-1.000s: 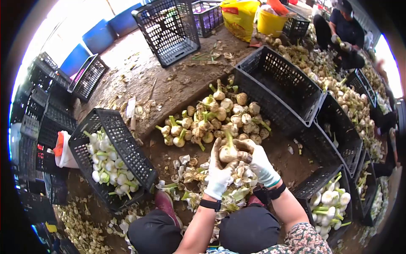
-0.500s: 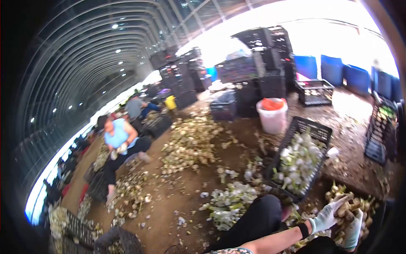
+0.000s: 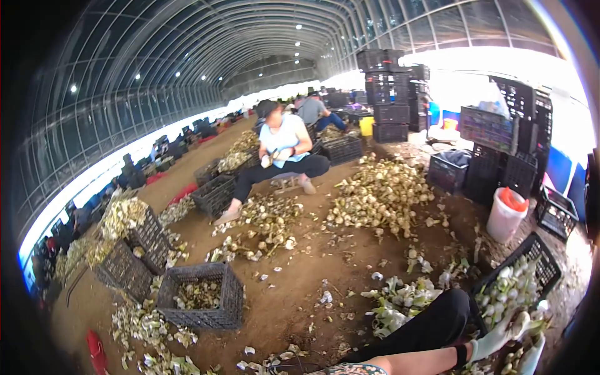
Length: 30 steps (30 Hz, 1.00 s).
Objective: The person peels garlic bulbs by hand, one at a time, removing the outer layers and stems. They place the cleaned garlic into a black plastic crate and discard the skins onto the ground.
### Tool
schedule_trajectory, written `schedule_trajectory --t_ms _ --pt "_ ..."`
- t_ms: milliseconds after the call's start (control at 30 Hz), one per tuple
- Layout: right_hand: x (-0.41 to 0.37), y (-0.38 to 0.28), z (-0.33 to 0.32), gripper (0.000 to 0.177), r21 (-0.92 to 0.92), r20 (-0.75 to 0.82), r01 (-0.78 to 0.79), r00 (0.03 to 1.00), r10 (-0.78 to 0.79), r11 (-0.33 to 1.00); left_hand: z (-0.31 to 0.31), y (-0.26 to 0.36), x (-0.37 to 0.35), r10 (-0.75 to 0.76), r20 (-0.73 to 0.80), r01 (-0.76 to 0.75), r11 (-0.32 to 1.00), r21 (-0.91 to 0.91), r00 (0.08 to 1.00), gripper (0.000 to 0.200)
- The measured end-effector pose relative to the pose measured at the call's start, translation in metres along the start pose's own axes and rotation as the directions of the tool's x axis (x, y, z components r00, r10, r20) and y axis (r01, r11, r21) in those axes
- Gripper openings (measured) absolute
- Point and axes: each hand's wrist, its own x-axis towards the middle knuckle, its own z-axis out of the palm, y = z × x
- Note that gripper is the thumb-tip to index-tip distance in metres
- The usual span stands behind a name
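Our view swung left, so at five o'clock our left hand [image 3: 492, 340] keeps its grip around a garlic bulb [image 3: 522, 320] close by its crate [image 3: 542, 259], right hand [image 3: 531, 359] grip unclear.

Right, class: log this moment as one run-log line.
left hand: touching garlic bulb | right hand: beside it, grip unclear | black crate: holds white garlic

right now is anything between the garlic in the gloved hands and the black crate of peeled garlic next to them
Nothing visible does. The garlic bulb sits in the left hand, the right hand just below it, both at the near edge of the open-topped black crate, with nothing between them.
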Motion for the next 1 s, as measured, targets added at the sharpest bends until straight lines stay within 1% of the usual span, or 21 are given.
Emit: schedule_trajectory --t_ms 33,67,133,167,233,267,300,400,433,467,533,567,600,633,667,733,767,800,867,900,1000 --pt "0.001 0.002 0.016 0.017 -0.219 0.017 0.156 0.988 -0.156 0.963 0.001 0.003 -0.005 0.159 -0.058 -0.133 0.937 0.322 0.985 0.069" --pt "0.017 0.030 0.018 0.012 -0.070 -0.152 0.067 0.985 -0.077 0.995 0.007 0.029 -0.014 0.183 -0.079 -0.109 0.824 0.556 0.980 0.071" --pt "0.063 0.110 -0.025 0.018 -0.637 0.164 0.554 0.777 -0.607 0.536 0.007 0.063 -0.025 0.314 -0.051 -0.116 0.492 0.863 0.948 0.072" --pt "0.084 0.148 -0.053 0.020 -0.555 0.173 0.558 0.803 -0.570 0.617 0.002 0.072 -0.025 0.325 -0.056 -0.117 0.491 0.863 0.944 0.072" --pt "0.124 0.218 -0.104 0.024 -0.377 0.190 0.525 0.850 -0.491 0.763 -0.004 0.087 -0.020 -0.039 -0.290 0.128 0.948 0.293 0.956 0.067" --pt "0.100 0.169 -0.064 0.025 -0.381 0.151 0.532 0.843 -0.517 0.756 -0.010 0.095 -0.018 -0.026 -0.295 0.117 0.949 0.292 0.955 0.067" --pt "0.067 0.102 -0.010 0.025 -0.385 0.112 0.539 0.833 -0.541 0.749 -0.020 0.102 -0.016 -0.224 -0.219 0.219 0.974 -0.049 0.950 0.061" --pt "0.015 -0.002 0.083 0.024 -0.407 0.018 0.609 0.750 -0.661 0.680 -0.043 0.087 -0.008 -0.369 -0.091 0.295 0.848 -0.441 0.925 0.062" --pt "0.016 0.006 0.070 0.023 -0.540 0.121 0.581 0.770 -0.627 0.609 -0.027 0.097 -0.014 -0.139 -0.230 0.160 0.984 0.078 0.963 0.066" --pt "0.015 0.007 0.057 0.022 -0.663 0.209 0.543 0.795 -0.570 0.515 -0.023 0.093 -0.012 -0.051 -0.224 0.110 0.959 0.262 0.973 0.071" --pt "0.014 0.003 0.037 0.016 -0.474 0.093 0.236 0.972 -0.218 0.848 -0.018 0.085 -0.008 0.127 -0.205 0.023 0.796 0.605 0.971 0.083" --pt "0.005 -0.012 0.044 0.022 -0.367 0.024 0.182 0.982 -0.186 0.912 0.007 0.118 -0.007 -0.122 -0.190 0.161 0.965 0.209 0.974 0.084" --pt "-0.004 -0.022 0.049 0.029 -0.250 -0.050 0.131 0.988 -0.148 0.959 0.032 0.155 -0.008 -0.351 -0.069 0.330 0.919 -0.215 0.934 0.085" --pt "0.034 0.021 0.011 0.032 0.141 -0.101 0.118 0.989 -0.104 0.983 0.039 0.166 -0.010 -0.271 -0.053 0.275 0.957 0.090 0.961 0.077" --pt "0.039 0.040 -0.028 0.030 0.014 -0.220 0.210 0.954 -0.201 0.978 0.045 0.178 -0.011 -0.189 -0.037 0.188 0.903 0.386 0.981 0.070" --pt "0.020 0.043 -0.075 0.026 -0.885 -0.231 0.075 0.786 -0.573 0.459 0.017 0.147 -0.011 -0.301 0.050 0.244 0.849 0.468 0.952 0.053" --pt "0.002 0.032 -0.088 0.025 -0.952 -0.251 -0.093 0.783 -0.569 0.291 0.025 0.142 -0.008 -0.393 -0.041 0.391 0.893 0.223 0.919 0.050" --pt "-0.003 0.033 -0.105 0.024 -0.894 -0.242 -0.009 0.851 -0.466 0.448 0.034 0.136 -0.004 -0.477 -0.131 0.474 0.879 -0.053 0.869 0.050" --pt "-0.017 0.036 -0.142 0.023 -0.664 -0.215 0.036 0.947 -0.237 0.746 0.045 0.125 0.006 -0.493 0.033 0.485 0.837 -0.254 0.869 0.060" --pt "-0.026 0.026 -0.135 0.032 -0.735 -0.172 -0.163 0.984 0.052 0.658 0.057 0.115 0.008 -0.404 0.091 0.414 0.879 -0.238 0.910 0.066" --pt "-0.032 0.038 -0.124 0.047 -0.809 -0.270 -0.092 0.936 -0.227 0.581 0.070 0.076 0.023 -0.451 0.130 0.469 0.860 -0.201 0.883 0.085"
